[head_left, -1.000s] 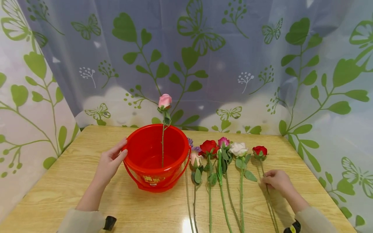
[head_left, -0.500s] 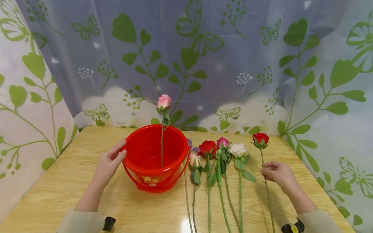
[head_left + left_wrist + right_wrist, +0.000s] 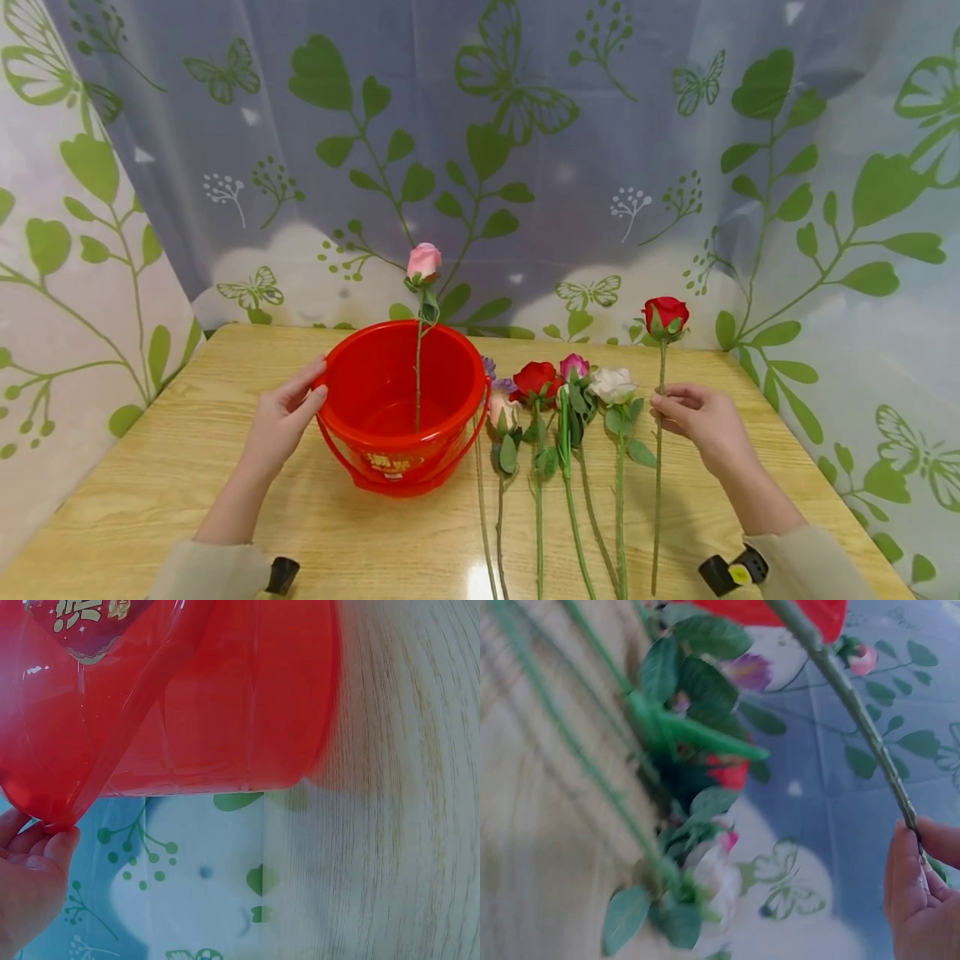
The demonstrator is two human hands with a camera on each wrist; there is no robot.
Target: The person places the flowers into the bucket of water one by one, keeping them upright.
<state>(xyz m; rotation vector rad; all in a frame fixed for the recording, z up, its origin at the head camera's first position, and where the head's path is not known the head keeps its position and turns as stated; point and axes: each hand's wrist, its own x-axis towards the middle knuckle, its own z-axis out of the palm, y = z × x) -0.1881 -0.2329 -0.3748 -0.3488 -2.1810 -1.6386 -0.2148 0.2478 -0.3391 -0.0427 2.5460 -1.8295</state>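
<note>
Raised red rose (image 3: pixel 666 317) from table (image 3: pixel 150 450) within a second; now pinching stem (image 3: pixel 658 483) in right hand (image 3: pixel 705 425), upright, right of flower row (image 3: pixel 537 379). With left hand (image 3: pixel 279 421), pinching edge of bucket (image 3: pixel 442 450). Singled out, by the look; outside bucket.

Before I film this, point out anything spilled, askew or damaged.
Nothing stands out: the red plastic bucket sits on the light wooden table, the long-stemmed pink rose inside it looks intact, and no spill or breakage is visible.
</note>
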